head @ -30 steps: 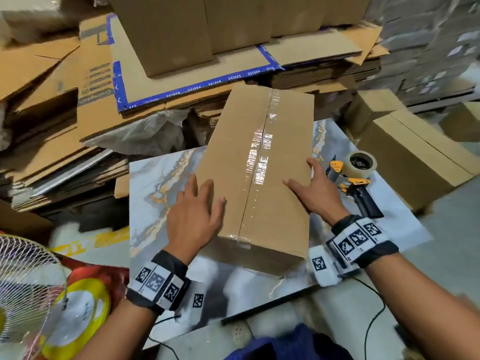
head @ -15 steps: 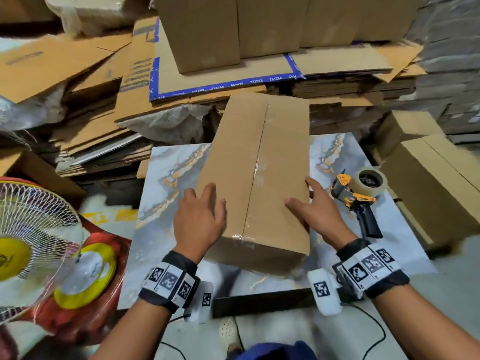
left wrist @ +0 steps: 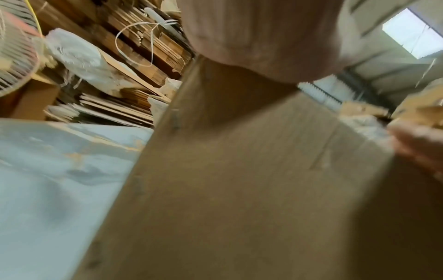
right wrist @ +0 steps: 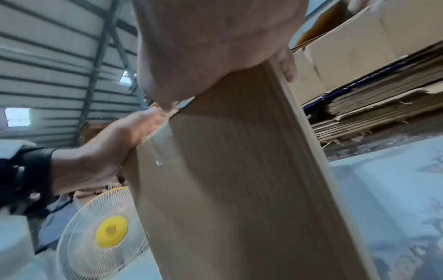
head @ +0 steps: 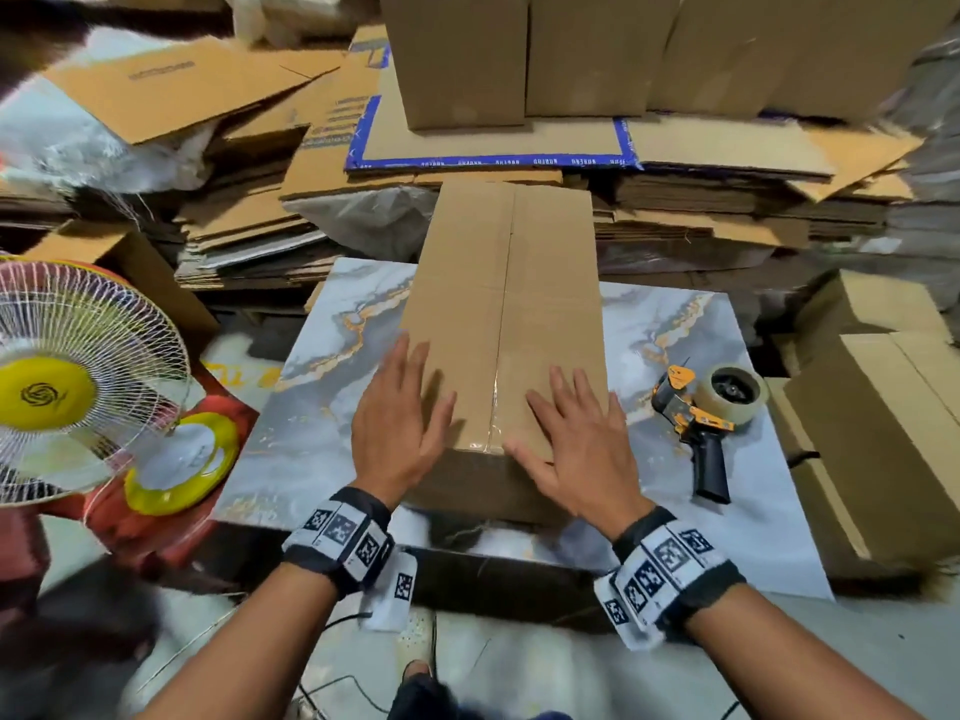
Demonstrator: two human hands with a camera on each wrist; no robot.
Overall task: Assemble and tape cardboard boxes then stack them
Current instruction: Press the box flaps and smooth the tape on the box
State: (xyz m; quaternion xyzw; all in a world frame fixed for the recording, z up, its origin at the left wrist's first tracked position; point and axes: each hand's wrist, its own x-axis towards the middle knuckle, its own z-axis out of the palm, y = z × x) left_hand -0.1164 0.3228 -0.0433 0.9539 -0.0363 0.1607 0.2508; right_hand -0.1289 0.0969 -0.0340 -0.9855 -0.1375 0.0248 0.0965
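While a white-caged fan [head: 78, 387] with a yellow hub stands at the far left beside a red stand with a yellow disc [head: 182, 462], the marbled desk [head: 311, 423] carries the work in the middle. Behind the fan and desk, flattened cardboard sheets [head: 249, 220] lie in ragged piles, crumpled plastic wrap [head: 363, 215] is tucked among them, and upright cartons [head: 462, 59] close off the far side just past the box's far end. The left hand [head: 402, 423] lies flat with fingers straight on the near left part of the cardboard box [head: 504, 304], gripping nothing. This long box lies lengthwise along the desk's middle, flaps closed, with clear tape [head: 496, 407] glinting along its centre seam and over the near edge. The right hand [head: 576, 449] rests likewise, fingers spread and straight on the near right part of the top, holding nothing. To its right a tape dispenser [head: 701, 423] with a black handle lies on the desk, apart from the box. Further right, assembled cartons [head: 883, 433] stand close against the desk's edge.
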